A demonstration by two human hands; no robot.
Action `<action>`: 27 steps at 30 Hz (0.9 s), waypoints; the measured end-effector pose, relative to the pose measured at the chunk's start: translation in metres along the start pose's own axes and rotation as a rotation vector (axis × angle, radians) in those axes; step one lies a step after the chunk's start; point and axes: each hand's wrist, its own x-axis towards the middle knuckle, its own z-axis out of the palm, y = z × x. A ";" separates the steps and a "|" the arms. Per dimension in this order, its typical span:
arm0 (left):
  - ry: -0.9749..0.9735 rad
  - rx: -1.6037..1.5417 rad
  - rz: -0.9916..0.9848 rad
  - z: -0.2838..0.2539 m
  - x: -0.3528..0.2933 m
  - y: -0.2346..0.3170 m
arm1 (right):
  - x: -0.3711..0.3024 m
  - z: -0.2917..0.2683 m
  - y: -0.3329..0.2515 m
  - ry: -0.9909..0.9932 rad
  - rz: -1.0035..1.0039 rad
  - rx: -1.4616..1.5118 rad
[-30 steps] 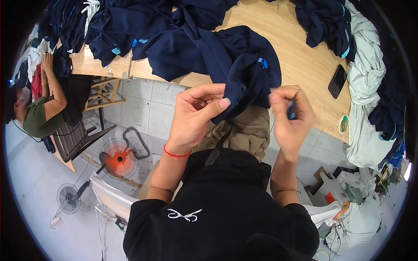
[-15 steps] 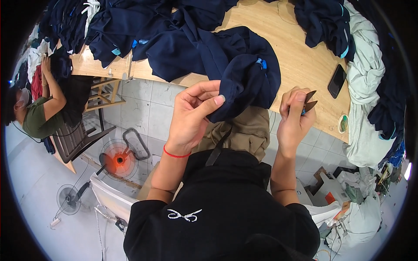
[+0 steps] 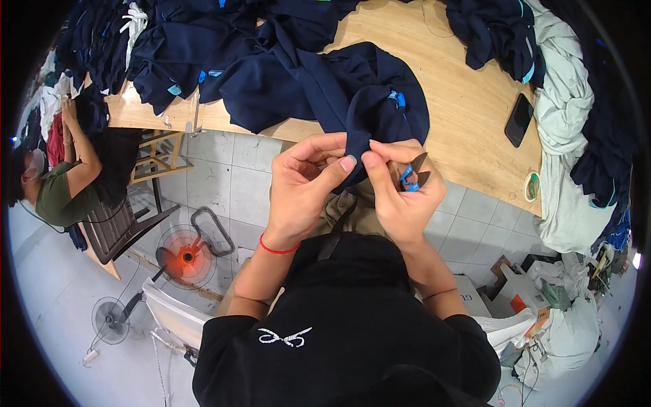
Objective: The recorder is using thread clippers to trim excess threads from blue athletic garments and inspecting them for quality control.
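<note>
A navy blue garment (image 3: 271, 88) lies across the table, its near end lifted over the front edge. My left hand (image 3: 298, 186) is closed, pinching the lifted fabric edge between thumb and fingers. Just right of it, my right hand (image 3: 405, 210) has thumb and forefinger pinched at the same edge. Tucked in that right hand are thread snips (image 3: 409, 178), with dark pointed blades apart and blue on the handle. A bright blue tag (image 3: 397, 100) shows on the garment beyond my fingers. The fabric between my fingertips is partly hidden.
The wooden table (image 3: 468, 129) carries a black phone (image 3: 519, 121) and navy garments (image 3: 491, 34). Pale cloth (image 3: 566, 102) hangs along its right edge. At far left a person (image 3: 64, 176) handles cloth, near a dark chair (image 3: 122, 224). An orange-centred fan (image 3: 187, 258) stands below.
My right hand has moved left, from beside the garment to its edge, and now pinches there with the snips still held. My left hand keeps its grip.
</note>
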 end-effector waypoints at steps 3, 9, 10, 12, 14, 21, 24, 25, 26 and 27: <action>0.051 0.014 0.007 0.004 0.000 -0.006 | 0.002 0.004 0.004 0.063 -0.202 -0.265; 0.077 -0.165 -0.089 -0.004 0.000 -0.010 | 0.001 -0.004 0.007 0.042 0.031 -0.016; 0.061 -0.193 -0.104 -0.006 -0.001 -0.009 | 0.000 -0.007 0.004 0.025 0.179 0.151; 0.038 -0.223 -0.120 -0.005 0.001 -0.006 | 0.003 -0.013 0.007 0.034 0.193 0.222; 0.029 -0.223 -0.120 -0.004 0.004 -0.002 | 0.004 -0.019 0.008 -0.003 0.146 0.138; 0.054 -0.251 -0.036 -0.001 0.003 0.003 | -0.007 -0.031 0.024 -0.075 0.085 0.099; 0.060 -0.230 -0.027 -0.004 0.003 0.003 | -0.009 -0.030 0.018 -0.156 0.043 -0.113; 0.037 -0.242 -0.058 -0.005 0.002 0.005 | -0.009 -0.027 0.019 -0.148 0.009 -0.100; 0.010 -0.255 -0.090 -0.005 0.003 0.007 | -0.008 -0.024 0.020 -0.136 -0.025 -0.090; 0.008 -0.255 -0.091 -0.005 0.002 0.006 | -0.007 -0.023 0.019 -0.122 0.002 -0.101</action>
